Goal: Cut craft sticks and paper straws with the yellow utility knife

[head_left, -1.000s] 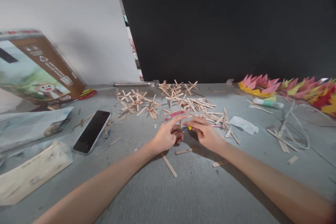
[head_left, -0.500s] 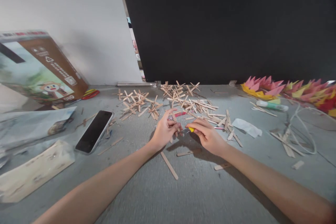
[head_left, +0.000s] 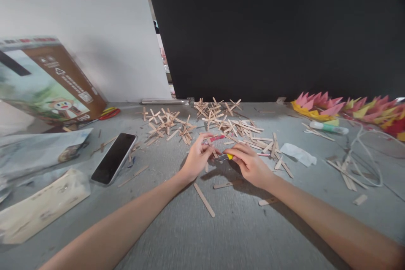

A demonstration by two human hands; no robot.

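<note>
Beyond both hands, a black board (head_left: 272, 29) fills the back of the room, with a white wall (head_left: 72, 17) to its left. Under the hands lies a grey, rough-grained table (head_left: 196, 236). Far left of the left hand, a brown printed box (head_left: 47, 84) leans tilted. It bears a cartoon figure and a triangle mark, but its lettering is too small to read. Between the box and the left hand, a dark phone (head_left: 114, 158) lies face up. Just past the fingertips spreads a heap of wooden sticks (head_left: 221, 124), many of them crossed. Far right of the right hand sit pink and yellow paper flowers (head_left: 348, 107).

The left hand (head_left: 198, 158) pinches a short stick (head_left: 214, 151) between thumb and fingertips. The right hand (head_left: 249, 162) is closed around a thin tool (head_left: 229, 156). The tool's long axis runs sideways, with its yellow end pointing at the left hand. The two hands are nearly touching.
</note>
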